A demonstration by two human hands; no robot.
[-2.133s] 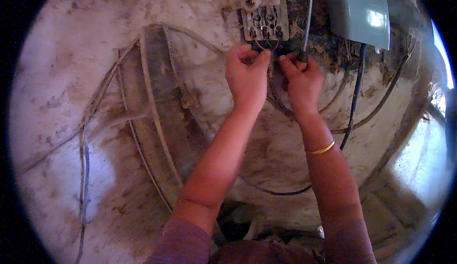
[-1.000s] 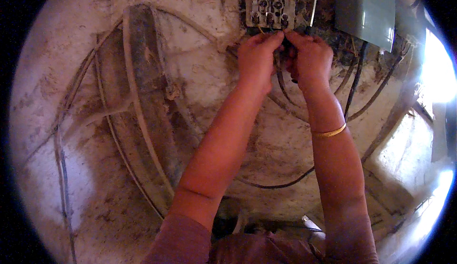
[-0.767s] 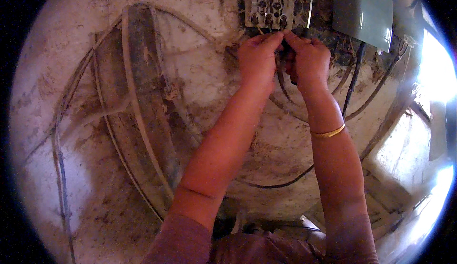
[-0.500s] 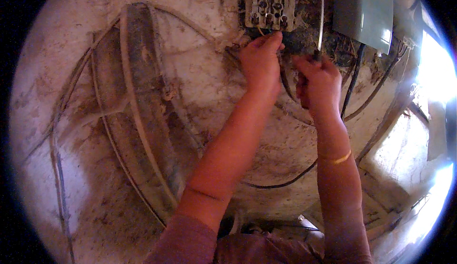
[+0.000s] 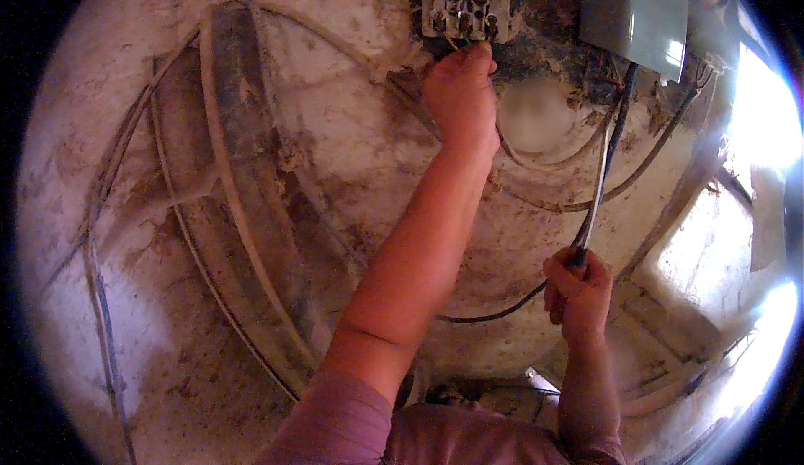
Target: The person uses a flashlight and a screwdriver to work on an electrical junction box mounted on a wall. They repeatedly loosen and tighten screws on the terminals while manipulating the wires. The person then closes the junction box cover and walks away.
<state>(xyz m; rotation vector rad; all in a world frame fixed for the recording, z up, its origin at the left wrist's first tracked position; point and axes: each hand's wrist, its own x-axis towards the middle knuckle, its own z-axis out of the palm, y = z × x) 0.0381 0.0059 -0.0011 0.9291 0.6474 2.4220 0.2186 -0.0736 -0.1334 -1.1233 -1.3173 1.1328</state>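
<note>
While the right hand (image 5: 579, 291) stays low and near the body, its fingers are wrapped around the dark handle of a screwdriver (image 5: 598, 187), whose pale shaft points upward and overlaps a black cable (image 5: 626, 96) in view. Farther up, the left hand (image 5: 461, 98) reaches to the lower edge of a terminal block (image 5: 466, 2). Its fingers are drawn narrow, thumb and forefinger together, just beside a thin wire (image 5: 450, 43) that leaves the block and disappears behind the hand; whether they pinch it, I cannot tell. Dusty, with rows of metal contacts, the block sits upright against the stained wall (image 5: 109, 105). To its right is a grey box (image 5: 635, 17), the black cable hanging beneath, and long cables (image 5: 210, 113) loop down at the left.
</note>
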